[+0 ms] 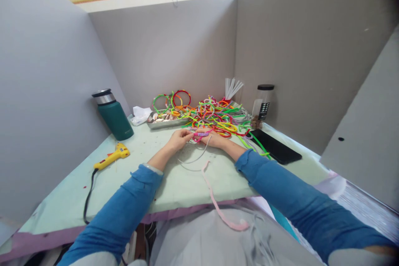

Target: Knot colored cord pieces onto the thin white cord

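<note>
Both hands meet over the middle of the table. My left hand [181, 139] is closed, its fingertips pinching the left end of a pink and purple piece [202, 134]. My right hand [214, 139] is closed around the right part of that piece, its fingers partly hidden. A thin grey cord [199, 156] hangs from between the hands and curves over the tabletop. Nearer the body, a pale pink fuzzy strip [213, 198] runs over the table's front edge onto the grey clothing.
Behind the hands lies a heap of coloured fuzzy strips [215, 114], beside a metal tray [168, 124]. A green bottle [115, 118] and yellow glue gun [112, 158] are left; a black phone [276, 146] and clear jar [261, 108] are right. Grey partitions [168, 50] surround the table.
</note>
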Demonstrator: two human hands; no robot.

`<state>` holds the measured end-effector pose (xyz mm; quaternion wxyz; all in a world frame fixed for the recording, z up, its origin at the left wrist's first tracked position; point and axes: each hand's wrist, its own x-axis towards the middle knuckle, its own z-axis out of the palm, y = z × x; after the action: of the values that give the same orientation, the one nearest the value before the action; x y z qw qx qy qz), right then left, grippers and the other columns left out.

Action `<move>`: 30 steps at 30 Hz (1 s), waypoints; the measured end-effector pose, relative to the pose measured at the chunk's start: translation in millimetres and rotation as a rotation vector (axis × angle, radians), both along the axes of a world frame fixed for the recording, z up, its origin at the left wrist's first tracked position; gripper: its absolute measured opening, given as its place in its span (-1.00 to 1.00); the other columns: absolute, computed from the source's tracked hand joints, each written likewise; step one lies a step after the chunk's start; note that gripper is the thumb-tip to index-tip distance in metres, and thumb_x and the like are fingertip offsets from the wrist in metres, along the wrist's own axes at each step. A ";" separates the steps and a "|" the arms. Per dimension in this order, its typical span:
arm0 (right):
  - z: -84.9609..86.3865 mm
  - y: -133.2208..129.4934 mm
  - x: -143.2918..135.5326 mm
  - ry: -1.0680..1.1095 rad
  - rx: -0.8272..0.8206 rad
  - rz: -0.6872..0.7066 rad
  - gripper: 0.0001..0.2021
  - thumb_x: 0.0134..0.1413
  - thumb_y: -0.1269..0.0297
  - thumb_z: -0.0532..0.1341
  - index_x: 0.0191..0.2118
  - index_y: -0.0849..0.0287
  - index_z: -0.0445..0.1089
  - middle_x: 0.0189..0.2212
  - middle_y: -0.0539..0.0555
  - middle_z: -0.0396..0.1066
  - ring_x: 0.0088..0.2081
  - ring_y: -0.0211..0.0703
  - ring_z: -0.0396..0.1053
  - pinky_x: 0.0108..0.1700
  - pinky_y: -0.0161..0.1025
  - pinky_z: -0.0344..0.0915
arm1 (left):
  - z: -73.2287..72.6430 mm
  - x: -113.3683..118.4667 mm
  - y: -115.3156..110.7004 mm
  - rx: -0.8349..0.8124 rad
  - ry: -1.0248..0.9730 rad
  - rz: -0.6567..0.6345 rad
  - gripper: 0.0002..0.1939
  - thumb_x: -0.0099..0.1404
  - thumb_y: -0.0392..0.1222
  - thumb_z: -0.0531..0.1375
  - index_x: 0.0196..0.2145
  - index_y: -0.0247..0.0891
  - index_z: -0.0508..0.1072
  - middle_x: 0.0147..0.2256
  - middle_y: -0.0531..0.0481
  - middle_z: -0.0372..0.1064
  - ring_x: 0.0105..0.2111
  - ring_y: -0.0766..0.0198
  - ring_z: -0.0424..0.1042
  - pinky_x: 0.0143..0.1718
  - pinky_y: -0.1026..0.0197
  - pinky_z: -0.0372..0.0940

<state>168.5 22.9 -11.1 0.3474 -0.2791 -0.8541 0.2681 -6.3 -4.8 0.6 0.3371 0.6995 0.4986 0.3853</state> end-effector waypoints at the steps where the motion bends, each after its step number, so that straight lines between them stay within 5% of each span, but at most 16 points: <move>1: -0.1 -0.1 -0.1 0.000 -0.004 0.003 -0.85 -0.04 0.37 0.08 -0.54 0.26 0.30 -0.58 -0.02 0.27 -0.49 -0.32 0.17 -0.45 -0.38 0.08 | -0.6 -0.3 0.4 -0.008 -0.005 -0.006 -0.65 0.08 0.06 0.17 -0.43 -0.34 0.34 -0.74 0.22 0.03 -0.77 0.53 -0.05 -0.72 0.38 -0.15; 30: -3.4 4.0 -1.3 -0.006 -0.018 0.034 -0.89 -0.11 0.42 0.07 -0.55 0.26 0.29 -0.60 -0.04 0.25 -0.50 -0.33 0.15 -0.47 -0.40 0.07 | -0.7 1.0 -0.8 -0.028 -0.011 -0.027 -0.67 0.08 0.03 0.17 -0.42 -0.35 0.34 -0.71 0.21 0.01 -0.74 0.53 -0.07 -0.69 0.37 -0.16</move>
<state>167.1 26.8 -14.5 0.3379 -0.2683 -0.8573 0.2809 -5.3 -5.6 -0.1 0.3547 0.6992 0.4925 0.3778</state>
